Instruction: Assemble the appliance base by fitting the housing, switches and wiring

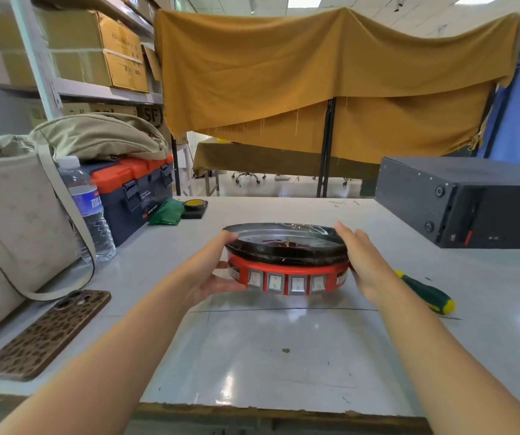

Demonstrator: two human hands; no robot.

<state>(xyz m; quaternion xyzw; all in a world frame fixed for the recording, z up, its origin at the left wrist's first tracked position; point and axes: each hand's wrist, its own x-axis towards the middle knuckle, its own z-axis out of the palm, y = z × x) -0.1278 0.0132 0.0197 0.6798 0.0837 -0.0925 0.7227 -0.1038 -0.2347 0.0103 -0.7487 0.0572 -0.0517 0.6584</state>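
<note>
A round red appliance base (287, 279) sits mid-table with several white rocker switches (276, 282) along its front wall. A black housing with a silver perforated plate (283, 238) lies on top of it, tilted slightly and not flush. My left hand (217, 271) grips the left side, thumb under the red rim and fingers on the black edge. My right hand (362, 262) lies against the right side with fingers fairly straight. Wiring shows only as dark red shapes under the plate.
A green-and-yellow screwdriver (428, 293) lies right of the base. A phone (48, 334), a beige bag (10, 221), a water bottle (90, 211) and a toolbox (136, 189) crowd the left. A dark metal box (465, 199) stands at the right. The table edge (252, 409) is near me.
</note>
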